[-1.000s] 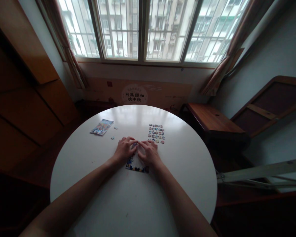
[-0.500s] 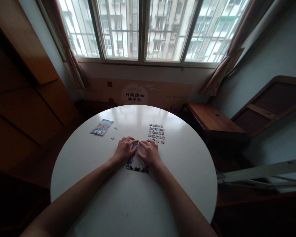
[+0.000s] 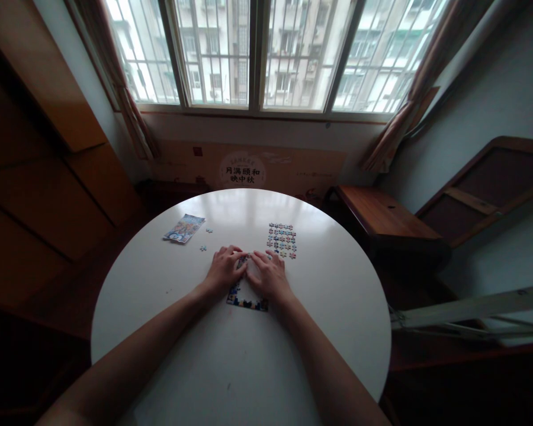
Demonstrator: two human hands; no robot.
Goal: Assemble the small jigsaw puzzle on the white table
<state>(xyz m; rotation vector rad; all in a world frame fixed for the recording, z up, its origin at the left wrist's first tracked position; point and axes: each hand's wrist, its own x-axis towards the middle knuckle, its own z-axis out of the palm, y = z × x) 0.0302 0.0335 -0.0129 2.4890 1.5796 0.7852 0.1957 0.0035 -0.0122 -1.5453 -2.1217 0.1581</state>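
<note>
A partly joined jigsaw puzzle (image 3: 247, 305) lies flat on the white round table, its dark, colourful border framing a pale middle. My left hand (image 3: 225, 267) bends over its upper left side, thumb and fingers closed along the edge. Opposite it, my right hand (image 3: 269, 273) curls over the upper right side, with its fingertips close to those of the left at the top border. Both hands cover much of the side borders, so any single piece beneath the fingers is hidden. Just beyond the right hand, loose jigsaw pieces (image 3: 282, 239) are laid out in rows.
Two loose pieces, one nearer (image 3: 203, 248) and one farther (image 3: 209, 231), lie left of my hands. Beside them is a printed picture sheet (image 3: 185, 228). The round table (image 3: 160, 331) fills the middle; a wooden bench (image 3: 382, 212) stands beyond its right side, below the barred window.
My right hand's fingers have shifted slightly at the puzzle's top edge. The left hand, the loose pieces and the picture sheet stay in place.
</note>
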